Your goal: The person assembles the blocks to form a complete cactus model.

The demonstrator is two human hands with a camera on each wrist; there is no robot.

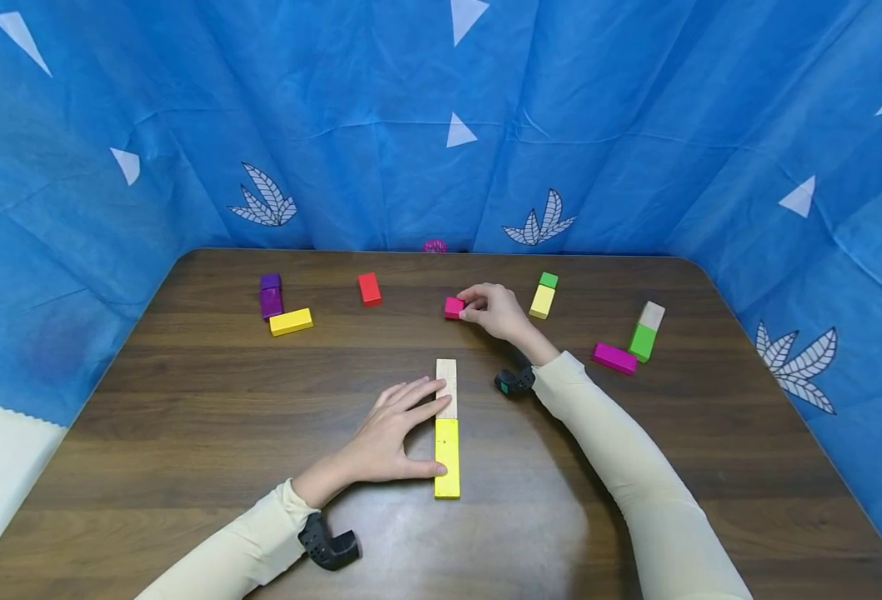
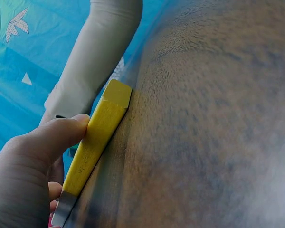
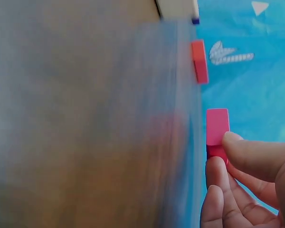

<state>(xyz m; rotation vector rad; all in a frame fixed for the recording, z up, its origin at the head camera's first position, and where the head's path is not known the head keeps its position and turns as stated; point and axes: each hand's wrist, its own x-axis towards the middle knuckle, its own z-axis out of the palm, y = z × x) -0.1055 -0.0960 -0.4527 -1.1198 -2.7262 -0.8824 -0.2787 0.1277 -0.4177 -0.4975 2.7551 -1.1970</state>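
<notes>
At the table's middle, a yellow block [image 1: 447, 458] and a pale wooden block [image 1: 446, 371] lie end to end in one line. My left hand [image 1: 388, 437] is spread beside them, its thumb on the yellow block and its fingertips on the pale one. The left wrist view shows that thumb against the side of the yellow block [image 2: 97, 140]. Toward the back of the table, my right hand [image 1: 498, 312] pinches a pink block [image 1: 453, 308] between thumb and fingers. In the right wrist view, the pink block [image 3: 217, 126] sticks out past the thumb tip.
Back left are two purple blocks [image 1: 271, 302], a yellow block [image 1: 291, 322] and a red block [image 1: 369, 289]. Right of my right hand lie a light yellow block [image 1: 542, 302], a green block [image 1: 549, 280], a magenta block [image 1: 614, 358], another green block [image 1: 642, 342] and a whitish block [image 1: 652, 315].
</notes>
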